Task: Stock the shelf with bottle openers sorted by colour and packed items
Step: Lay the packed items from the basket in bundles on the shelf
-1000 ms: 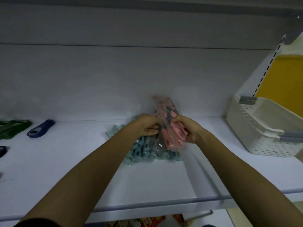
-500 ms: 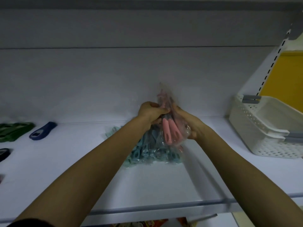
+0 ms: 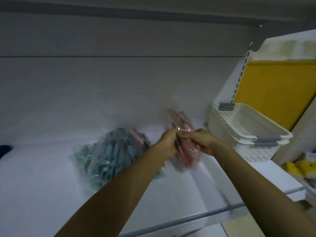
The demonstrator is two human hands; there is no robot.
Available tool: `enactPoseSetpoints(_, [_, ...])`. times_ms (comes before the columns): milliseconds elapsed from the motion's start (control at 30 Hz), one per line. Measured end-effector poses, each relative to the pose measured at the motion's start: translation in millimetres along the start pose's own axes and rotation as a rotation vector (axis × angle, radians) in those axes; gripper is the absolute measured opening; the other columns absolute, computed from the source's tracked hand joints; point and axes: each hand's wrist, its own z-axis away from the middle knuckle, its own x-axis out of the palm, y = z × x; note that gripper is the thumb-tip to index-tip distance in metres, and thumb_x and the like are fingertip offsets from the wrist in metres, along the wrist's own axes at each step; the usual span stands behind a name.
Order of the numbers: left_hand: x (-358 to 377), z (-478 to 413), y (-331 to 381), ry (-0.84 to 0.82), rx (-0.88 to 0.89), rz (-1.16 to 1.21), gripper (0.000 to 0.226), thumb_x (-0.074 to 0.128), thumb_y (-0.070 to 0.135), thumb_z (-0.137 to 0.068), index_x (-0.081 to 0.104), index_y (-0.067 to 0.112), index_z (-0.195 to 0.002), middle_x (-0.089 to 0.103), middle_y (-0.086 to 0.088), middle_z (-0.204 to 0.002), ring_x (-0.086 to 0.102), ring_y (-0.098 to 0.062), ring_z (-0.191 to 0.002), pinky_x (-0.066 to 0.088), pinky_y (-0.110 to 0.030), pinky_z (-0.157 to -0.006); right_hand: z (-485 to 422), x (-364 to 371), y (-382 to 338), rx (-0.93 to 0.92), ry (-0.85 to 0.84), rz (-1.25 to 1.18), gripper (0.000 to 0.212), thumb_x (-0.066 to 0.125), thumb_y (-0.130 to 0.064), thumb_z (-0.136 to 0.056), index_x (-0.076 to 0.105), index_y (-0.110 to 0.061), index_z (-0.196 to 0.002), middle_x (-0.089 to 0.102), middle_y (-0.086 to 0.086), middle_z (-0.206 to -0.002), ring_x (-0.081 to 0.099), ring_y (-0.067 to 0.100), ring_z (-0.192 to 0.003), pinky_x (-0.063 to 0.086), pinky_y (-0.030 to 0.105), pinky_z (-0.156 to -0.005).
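Both my hands hold a clear plastic bag of pink bottle openers [image 3: 189, 154] just above the white shelf [image 3: 42, 177]. My left hand [image 3: 168, 142] grips the bag's left side and my right hand [image 3: 200, 141] grips its right side, fingertips meeting at the top. The bag's twisted top [image 3: 177, 118] sticks up behind my hands. To the left, a bigger clear bag of teal and grey openers [image 3: 111, 151] lies on the shelf, with one pink piece showing at its top. The image is motion-blurred.
Two stacked cream perforated baskets [image 3: 242, 134] with grey handles stand at the shelf's right end. Beyond them are a yellow panel [image 3: 273, 93] and yellow packed items [image 3: 301, 168] on a lower right shelf. A dark blue opener [image 3: 5, 148] peeks in at the far left.
The view has swung to the right, so the teal bag now lies left of my hands. Both hands moved right with the pink bag, away from above the teal bag.
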Motion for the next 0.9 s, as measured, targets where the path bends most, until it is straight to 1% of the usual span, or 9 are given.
enactPoseSetpoints(67, [1, -12, -11, 0.041, 0.025, -0.084, 0.018, 0.044, 0.007, -0.091, 0.060, 0.003, -0.084, 0.067, -0.010, -0.064, 0.064, -0.019, -0.054, 0.054, -0.024, -0.056, -2, -10, 12, -0.019, 0.037, 0.118, 0.038, 0.071, -0.029, -0.083, 0.064, 0.005, -0.100, 0.068, 0.015, -0.082, 0.059, 0.015, -0.054, 0.043, 0.019, -0.047])
enactPoseSetpoints(167, [-11, -29, -26, 0.166, 0.221, -0.765, 0.038, 0.048, 0.019, -0.093, 0.048, 0.004, -0.127, 0.054, -0.019, -0.126, 0.056, -0.030, -0.108, 0.047, -0.039, -0.095, 4, -23, 26, -0.100, 0.097, 0.268, 0.026, 0.061, -0.029, -0.091, 0.058, -0.018, -0.114, 0.069, 0.004, -0.092, 0.065, 0.012, -0.070, 0.049, 0.015, -0.052])
enactPoseSetpoints(267, [-19, -26, -44, 0.072, 0.457, -1.183, 0.056, 0.054, 0.024, -0.088, 0.034, 0.012, -0.139, 0.020, -0.015, -0.152, 0.023, -0.033, -0.139, 0.031, -0.044, -0.110, 15, -30, 41, -0.166, 0.132, 0.334, 0.011, 0.054, -0.018, -0.093, 0.065, -0.015, -0.094, 0.069, 0.011, -0.080, 0.067, 0.025, -0.065, 0.058, 0.036, -0.062])
enactPoseSetpoints(367, [-21, -17, -64, -0.103, 0.478, -1.415, 0.093, 0.059, 0.060, -0.078, 0.013, 0.022, -0.149, 0.005, -0.008, -0.158, 0.006, -0.032, -0.144, 0.016, -0.053, -0.115, 29, -31, 53, -0.292, 0.204, 0.458, 0.020, 0.055, -0.008, -0.088, 0.067, -0.004, -0.073, 0.067, 0.017, -0.070, 0.065, 0.034, -0.066, 0.054, 0.042, -0.064])
enactPoseSetpoints(467, [-22, -9, -79, -0.113, 0.546, -1.713, 0.105, 0.049, 0.078, -0.072, -0.007, 0.034, -0.148, -0.016, 0.000, -0.158, -0.014, -0.031, -0.144, -0.002, -0.060, -0.113, 43, -29, 64, -0.403, 0.294, 0.582, 0.015, 0.058, -0.008, -0.088, 0.072, -0.002, -0.087, 0.069, 0.015, -0.090, 0.065, 0.028, -0.075, 0.051, 0.031, -0.067])
enactPoseSetpoints(533, [-21, -8, -84, -0.011, 0.604, -1.809, 0.097, 0.042, 0.078, -0.076, -0.006, 0.034, -0.147, -0.014, 0.001, -0.158, -0.011, -0.034, -0.144, -0.001, -0.064, -0.109, 49, -30, 70, -0.439, 0.326, 0.671, 0.013, 0.063, -0.012, -0.086, 0.072, -0.005, -0.093, 0.064, 0.012, -0.105, 0.063, 0.026, -0.085, 0.040, 0.021, -0.067])
enactPoseSetpoints(633, [-21, -8, -88, 0.116, 0.615, -1.861, 0.091, 0.037, 0.077, -0.079, -0.002, 0.031, -0.147, -0.006, -0.002, -0.158, 0.001, -0.039, -0.143, 0.009, -0.066, -0.107, 55, -33, 79, -0.451, 0.348, 0.731, 0.020, 0.068, -0.019, -0.084, 0.071, -0.011, -0.102, 0.059, 0.008, -0.113, 0.062, 0.024, -0.088, 0.039, 0.019, -0.070])
enactPoseSetpoints(800, [-22, -12, -96, 0.123, 0.672, -1.864, 0.076, 0.035, 0.061, -0.091, 0.004, 0.023, -0.148, -0.001, -0.012, -0.158, 0.007, -0.038, -0.143, 0.015, -0.055, -0.112, 64, -31, 93, -0.555, 0.376, 0.732, 0.018, 0.064, -0.021, -0.087, 0.070, -0.019, -0.104, 0.070, 0.002, -0.102, 0.065, 0.020, -0.080, 0.054, 0.028, -0.071])
enactPoseSetpoints(900, [-17, -24, -89, 0.104, 0.681, -1.872, 0.072, 0.032, 0.058, -0.094, 0.005, 0.020, -0.149, 0.002, -0.016, -0.157, 0.006, -0.038, -0.143, 0.014, -0.053, -0.114, 50, -28, 91, -0.566, 0.420, 0.835, 0.018, 0.059, -0.020, -0.091, 0.069, -0.020, -0.105, 0.072, 0.002, -0.091, 0.065, 0.021, -0.073, 0.048, 0.024, -0.062])
